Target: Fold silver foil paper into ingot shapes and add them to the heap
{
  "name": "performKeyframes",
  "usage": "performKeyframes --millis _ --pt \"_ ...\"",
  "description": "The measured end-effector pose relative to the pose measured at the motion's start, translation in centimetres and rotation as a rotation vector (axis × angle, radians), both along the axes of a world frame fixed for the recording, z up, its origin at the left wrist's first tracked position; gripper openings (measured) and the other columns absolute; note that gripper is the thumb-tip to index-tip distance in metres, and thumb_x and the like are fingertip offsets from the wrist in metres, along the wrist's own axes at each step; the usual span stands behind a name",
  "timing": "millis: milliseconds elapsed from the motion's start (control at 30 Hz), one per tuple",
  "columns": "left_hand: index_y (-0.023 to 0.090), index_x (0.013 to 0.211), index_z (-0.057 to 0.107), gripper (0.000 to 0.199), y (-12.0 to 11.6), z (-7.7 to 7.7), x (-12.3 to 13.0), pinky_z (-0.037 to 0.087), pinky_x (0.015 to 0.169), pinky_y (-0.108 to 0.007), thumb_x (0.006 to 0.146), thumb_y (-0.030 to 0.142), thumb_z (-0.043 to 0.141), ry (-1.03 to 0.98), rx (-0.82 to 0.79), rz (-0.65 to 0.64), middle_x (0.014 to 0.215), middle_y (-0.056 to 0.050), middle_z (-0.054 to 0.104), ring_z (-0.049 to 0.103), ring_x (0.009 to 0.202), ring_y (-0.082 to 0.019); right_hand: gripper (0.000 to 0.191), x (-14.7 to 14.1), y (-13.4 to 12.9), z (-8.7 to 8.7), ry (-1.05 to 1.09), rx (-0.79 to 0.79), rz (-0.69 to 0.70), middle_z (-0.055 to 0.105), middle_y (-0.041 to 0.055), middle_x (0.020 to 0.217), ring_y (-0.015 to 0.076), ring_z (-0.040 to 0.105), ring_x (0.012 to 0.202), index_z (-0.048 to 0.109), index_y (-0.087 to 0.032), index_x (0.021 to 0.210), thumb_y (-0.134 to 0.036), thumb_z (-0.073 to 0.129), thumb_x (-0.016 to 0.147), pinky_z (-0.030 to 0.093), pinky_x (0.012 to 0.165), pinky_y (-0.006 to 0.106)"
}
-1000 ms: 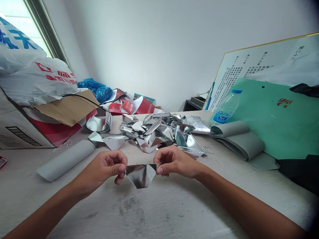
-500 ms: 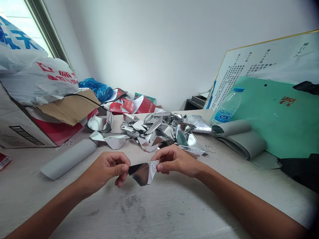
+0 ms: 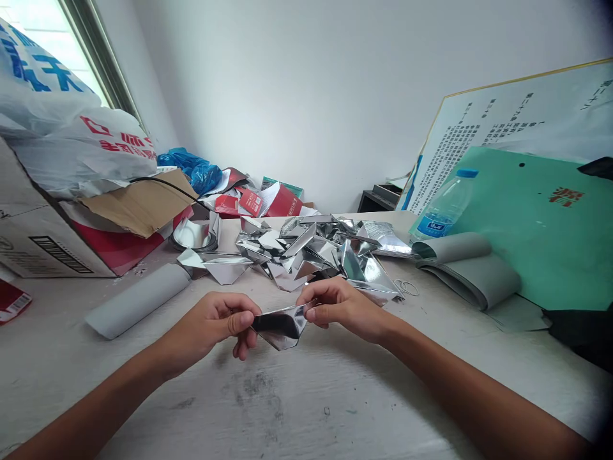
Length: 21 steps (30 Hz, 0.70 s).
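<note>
Above the near part of the pale, scuffed tabletop (image 3: 249,415), one small, folded, mirror-silver piece (image 3: 281,330) is held between two bare hands. The left hand (image 3: 223,324) grasps its left end between thumb and fingers, the other fingers curled below; the right hand (image 3: 343,308) pinches its upper right corner the same way. The piece spans the gap between the fingertips, its narrower edge pointing down, its face shiny with a dark reflection. Beyond the left forearm lies one grey rolled sheet (image 3: 138,301), set aslant, and at the left edge one red packet (image 3: 14,301) with a barcode. Past the hands spreads one heap of folded silver pieces (image 3: 306,252), too overlapped to count. Just beside its right near edge lie thin pale loops (image 3: 407,288), their number unclear. To the left of the heap stands one coiled silver-and-grey strip (image 3: 195,235); to the right lies one bundle of grey sheets (image 3: 479,281), curled over. Behind that bundle are one clear plastic bottle (image 3: 447,203) with a blue cap and one green sheet (image 3: 541,236). On the left, white plastic bags (image 3: 86,153) rest on one open cardboard carton (image 3: 57,239). Farther back are one crumpled blue bag (image 3: 194,171), several red-and-white packages (image 3: 280,200) and, on the right, one gold-edged board (image 3: 507,108) with dark characters.
</note>
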<state>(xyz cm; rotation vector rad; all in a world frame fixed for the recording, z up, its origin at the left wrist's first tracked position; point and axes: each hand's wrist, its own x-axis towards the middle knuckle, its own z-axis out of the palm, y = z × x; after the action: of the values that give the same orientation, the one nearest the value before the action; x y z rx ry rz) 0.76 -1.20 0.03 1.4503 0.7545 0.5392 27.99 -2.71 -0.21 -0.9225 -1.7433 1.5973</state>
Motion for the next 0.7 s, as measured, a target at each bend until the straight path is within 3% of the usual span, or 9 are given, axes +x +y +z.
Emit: performKeyframes --millis 167,333,567,700 --pt "0.014 0.087 0.069 0.029 -0.14 0.20 0.24 0.049 0.059 -0.020 0.070 0.030 0.086 0.031 -0.030 0.054 0.072 0.001 0.066 0.062 0.060 -0.010 0.043 0.03 0.09 0.05 -0.028 0.014 -0.025 0.047 0.0009 0.076 -0.0034 0.041 0.063 0.058 -0.006 0.095 -0.045 0.067 0.079 0.034 0.055 0.010" --pt "0.013 0.085 0.067 0.031 -0.16 0.47 0.64 0.048 0.059 -0.021 0.072 0.034 0.085 0.045 -0.017 0.075 0.069 0.000 0.066 0.061 0.060 -0.010 0.054 -0.14 -0.01 0.00 -0.096 0.007 -0.011 0.057 0.0050 0.089 -0.0021 0.046 0.070 0.059 -0.006 0.098 -0.052 0.072 0.075 0.036 0.057 0.009" --pt "0.013 0.084 0.065 0.031 -0.39 0.42 0.70 0.046 0.059 -0.022 0.073 0.036 0.083 0.091 0.011 0.074 0.068 -0.001 0.065 0.061 0.061 -0.012 0.052 -0.55 -0.18 -0.27 -0.167 0.076 -0.091 0.056 0.0037 0.080 -0.0023 0.045 0.070 0.058 -0.005 0.088 -0.054 0.070 0.077 0.034 0.060 0.008" --pt "0.013 0.086 0.064 0.031 -0.35 0.29 0.81 0.046 0.060 -0.022 0.073 0.036 0.083 0.075 0.008 0.079 0.070 -0.001 0.066 0.062 0.061 -0.011 0.051 -0.30 0.00 -0.39 -0.200 0.107 -0.062 0.056 0.0032 0.079 -0.0020 0.045 0.071 0.059 -0.005 0.086 -0.053 0.071 0.077 0.034 0.062 0.009"
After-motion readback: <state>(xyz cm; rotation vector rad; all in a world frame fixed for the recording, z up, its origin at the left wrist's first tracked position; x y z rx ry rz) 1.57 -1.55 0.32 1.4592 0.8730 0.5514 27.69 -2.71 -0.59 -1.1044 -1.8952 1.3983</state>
